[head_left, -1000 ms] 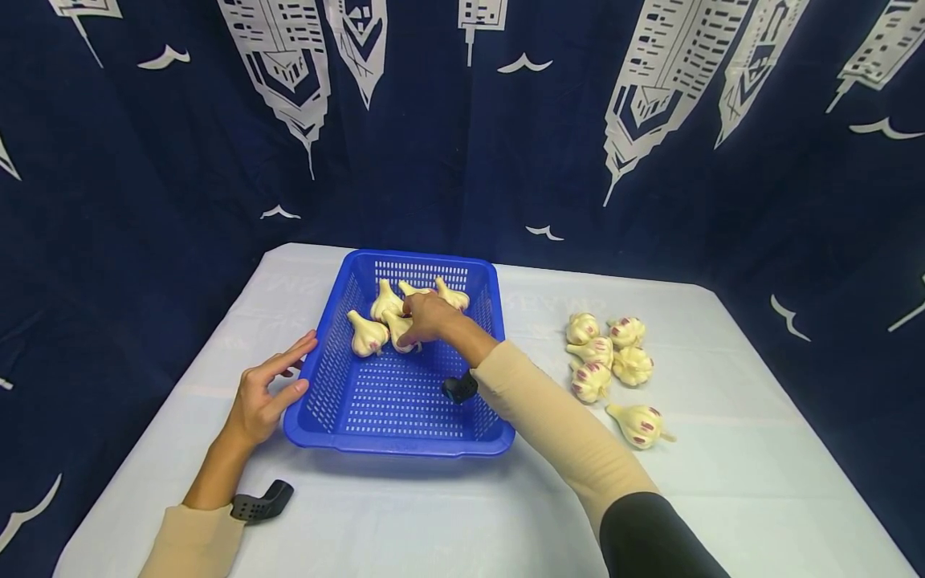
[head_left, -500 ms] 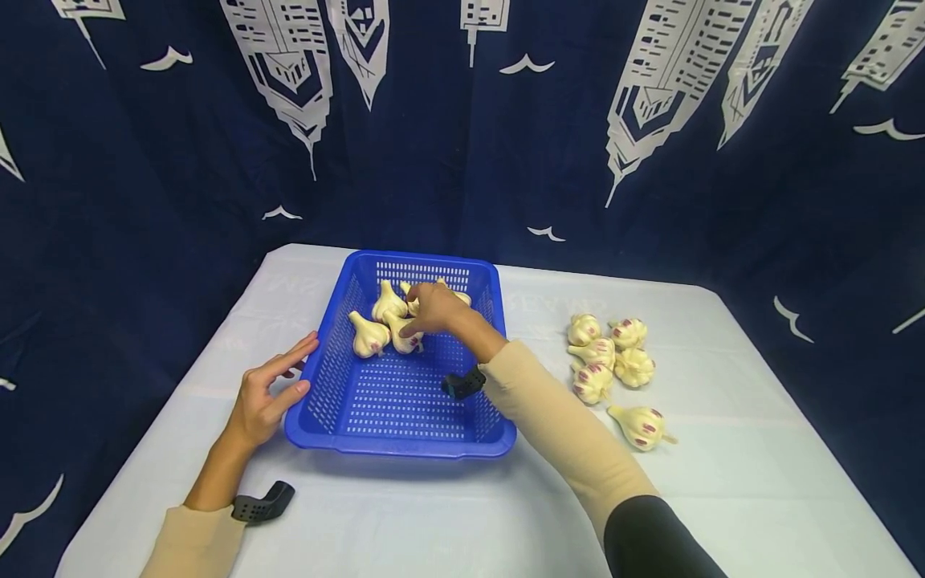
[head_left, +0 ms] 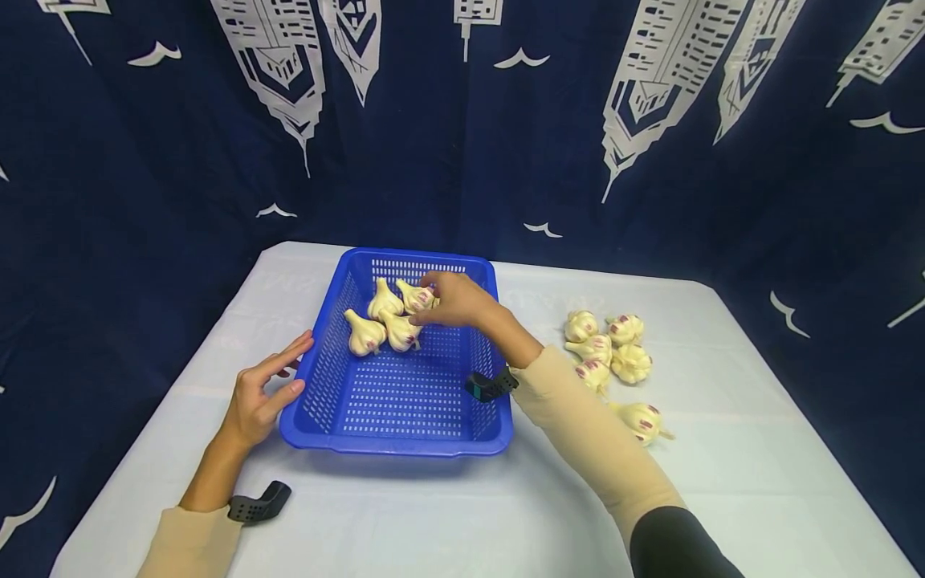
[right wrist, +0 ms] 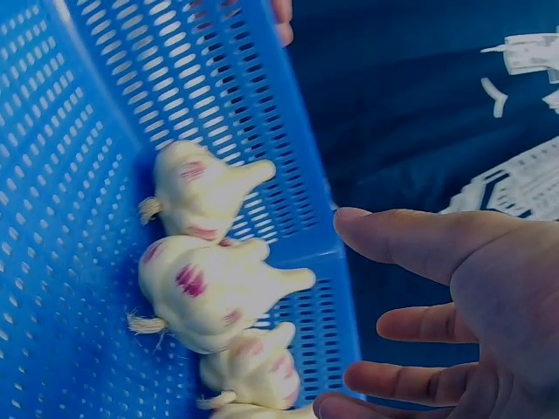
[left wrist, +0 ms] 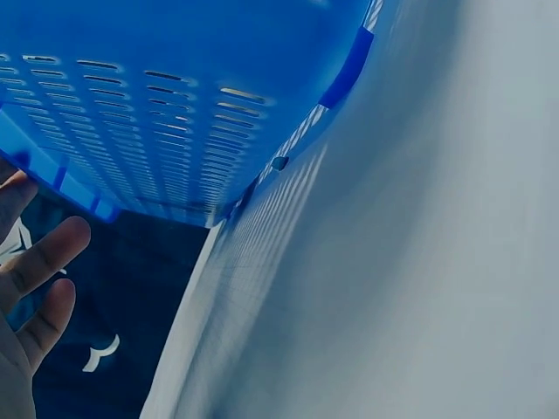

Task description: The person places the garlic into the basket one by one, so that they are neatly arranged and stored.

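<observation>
Several garlic bulbs [head_left: 366, 332] lie together in the back left part of a blue plastic basket [head_left: 397, 444]. Over the basket's back right, my right hand [head_left: 458, 300] hangs with spread fingers, hiding most of one bulb behind it. Nothing sits between thumb and fingers of this hand [right wrist: 507, 305] in the right wrist view, where pale bulbs with purple marks [right wrist: 214, 292] lie to its left. My left hand [head_left: 254, 401] has its extended fingers at the left rim. The left wrist view catches its fingertips [left wrist: 61, 240] beside the basket's slotted wall [left wrist: 166, 96].
More garlic bulbs [head_left: 591, 348] are bunched on the white-covered table [head_left: 723, 449] right of the basket. A single bulb [head_left: 639, 421] lies nearer the front, partly behind the right sleeve. A dark blue printed cloth [head_left: 448, 160] hangs behind the table.
My right hand has drawn up and right from the bulbs, its fingers apart. The back middle bulb now shows more, while the back right one is mostly covered. My left hand stays put.
</observation>
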Tool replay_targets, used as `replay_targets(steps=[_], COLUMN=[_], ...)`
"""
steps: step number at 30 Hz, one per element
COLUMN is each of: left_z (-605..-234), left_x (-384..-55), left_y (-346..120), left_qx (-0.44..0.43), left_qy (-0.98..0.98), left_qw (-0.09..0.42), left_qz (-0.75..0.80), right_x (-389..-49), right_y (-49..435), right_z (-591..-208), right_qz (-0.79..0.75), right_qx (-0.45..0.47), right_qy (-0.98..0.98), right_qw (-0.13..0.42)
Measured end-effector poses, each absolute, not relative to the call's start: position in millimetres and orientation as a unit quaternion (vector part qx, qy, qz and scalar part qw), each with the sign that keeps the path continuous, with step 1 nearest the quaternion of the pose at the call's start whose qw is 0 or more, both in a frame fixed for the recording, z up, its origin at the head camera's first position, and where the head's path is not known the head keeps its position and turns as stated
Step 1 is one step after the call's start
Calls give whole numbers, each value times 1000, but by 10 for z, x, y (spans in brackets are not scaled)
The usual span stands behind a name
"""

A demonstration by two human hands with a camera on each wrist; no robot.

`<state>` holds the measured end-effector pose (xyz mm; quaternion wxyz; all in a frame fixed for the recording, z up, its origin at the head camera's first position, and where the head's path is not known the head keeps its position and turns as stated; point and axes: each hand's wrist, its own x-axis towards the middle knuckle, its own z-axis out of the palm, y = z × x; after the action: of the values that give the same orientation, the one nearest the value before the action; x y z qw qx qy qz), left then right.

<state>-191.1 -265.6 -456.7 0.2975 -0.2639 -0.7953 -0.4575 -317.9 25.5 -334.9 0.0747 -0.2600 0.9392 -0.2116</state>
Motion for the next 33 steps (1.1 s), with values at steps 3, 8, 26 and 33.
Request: replay_targets(steps=[3, 8, 26, 33], left_z=[-4571, -4577, -4573, -4575], left_x=[-1915, -1914, -1911, -1900], left_y=[-2653, -2640, -2637, -2649], left_qx=[-264, -266, -266, -264], left_qy=[-795, -792, -791, -792], left_qw=[295, 298, 301, 302], left_qz=[-459, -462, -462, -460], right_x=[-3112, -3010, -2744, -2631], right_y=[363, 522, 949, 1095], right_z=[-3336, -3362, -3425, -3448], right_qz=[-231, -283, -367, -389], right_qx=[-254, -241, -225, -228], right_qy=[937, 927, 902, 891], right_qw=[63, 44, -23, -45])
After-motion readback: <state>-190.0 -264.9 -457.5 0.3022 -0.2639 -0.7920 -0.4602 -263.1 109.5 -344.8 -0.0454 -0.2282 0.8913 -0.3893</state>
